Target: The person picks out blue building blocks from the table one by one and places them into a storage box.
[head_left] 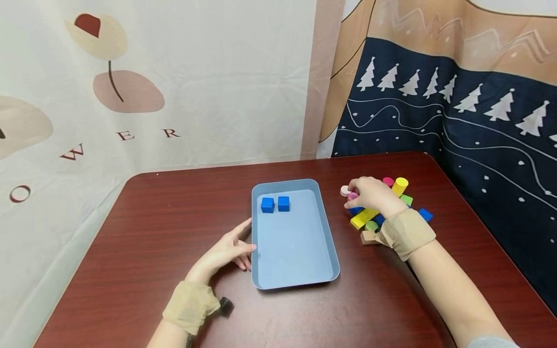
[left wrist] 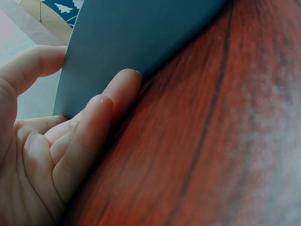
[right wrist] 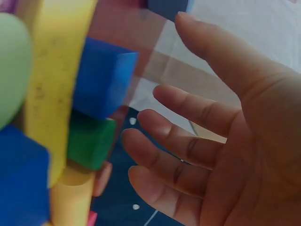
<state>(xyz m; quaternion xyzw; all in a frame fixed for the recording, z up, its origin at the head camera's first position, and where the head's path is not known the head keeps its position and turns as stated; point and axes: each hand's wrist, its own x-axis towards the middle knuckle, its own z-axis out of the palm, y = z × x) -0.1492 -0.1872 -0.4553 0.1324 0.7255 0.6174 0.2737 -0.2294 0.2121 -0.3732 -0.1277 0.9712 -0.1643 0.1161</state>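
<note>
My left hand (head_left: 232,248) rests against the left side of a blue-grey tray (head_left: 296,284). In the left wrist view its fingers (left wrist: 123,92) touch the outside of the tray wall (left wrist: 127,37), with the thumb at the rim. Two blue cubes (head_left: 267,205) sit inside the tray near its far end. On the right, my right hand (head_left: 374,193) hovers over a pile of coloured blocks, fingers spread and holding nothing. Around it lie a long yellow block (head_left: 363,219), a pink piece (head_left: 352,196) and a white disc (head_left: 344,191). Close to its fingertips in the right wrist view is a blue block (right wrist: 103,77).
The pile also has a yellow cylinder (head_left: 400,186), a red piece (head_left: 388,181), a light green cylinder (head_left: 371,226), a wooden block (head_left: 368,238) and a blue block (head_left: 425,215). All stand on a dark red wooden table (head_left: 174,217). Printed curtains hang behind it.
</note>
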